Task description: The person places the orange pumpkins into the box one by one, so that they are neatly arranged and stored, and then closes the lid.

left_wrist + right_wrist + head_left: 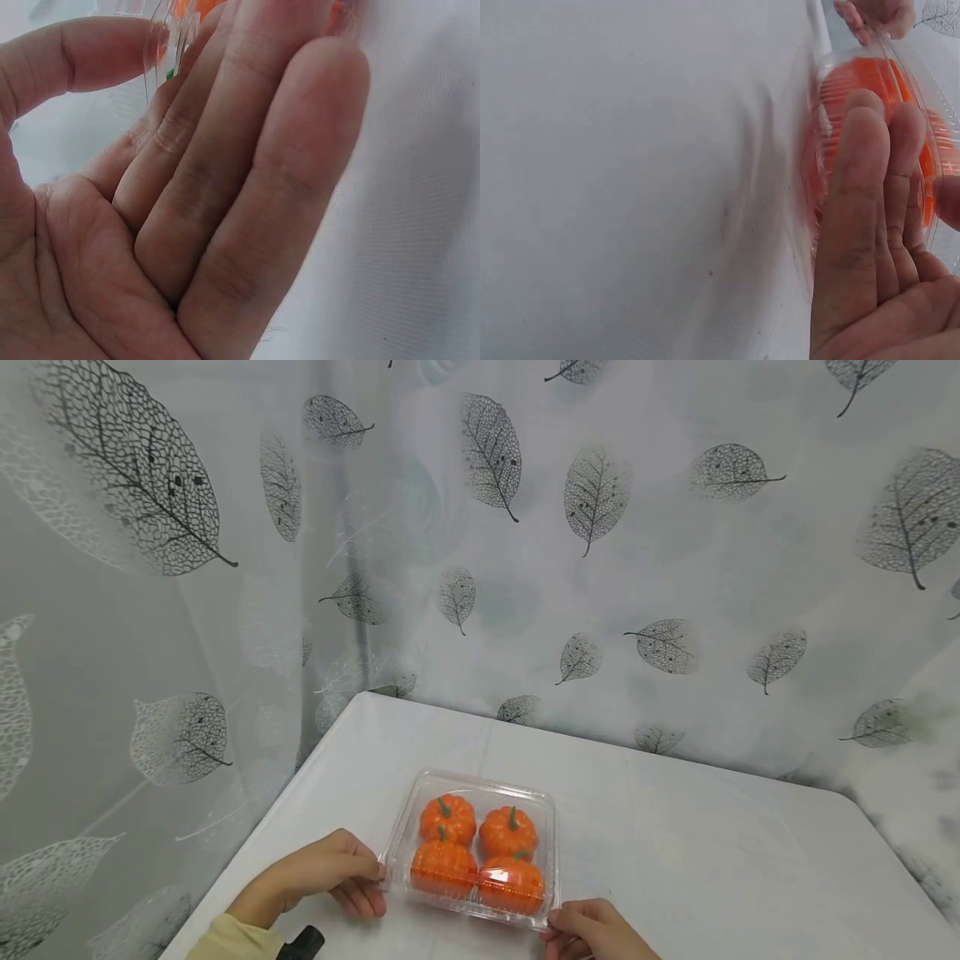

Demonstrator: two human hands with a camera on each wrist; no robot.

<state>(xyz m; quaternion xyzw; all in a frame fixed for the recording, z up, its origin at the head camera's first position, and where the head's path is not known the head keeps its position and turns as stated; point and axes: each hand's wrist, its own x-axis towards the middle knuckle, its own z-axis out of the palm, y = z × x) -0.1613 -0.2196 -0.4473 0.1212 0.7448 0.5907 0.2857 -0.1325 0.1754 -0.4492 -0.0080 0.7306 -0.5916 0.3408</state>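
Note:
A clear plastic clamshell box (480,783) with its lid over it stands on the white table in the head view. Inside are several small orange pumpkins (508,835) with green stems. My left hand (330,872) pinches the box's left edge between thumb and fingers; the left wrist view shows the thumb (105,56) against the thin clear rim. At the near right corner, my right hand (592,929) pinches the rim. In the right wrist view its fingers (855,195) lie along the box's side, with the thumb (949,201) at the rim.
The white table (720,852) stretches off to the right of the box. Behind and left of it hangs a pale curtain (525,577) printed with leaves. A black strap end (303,942) shows beside the left sleeve (236,939).

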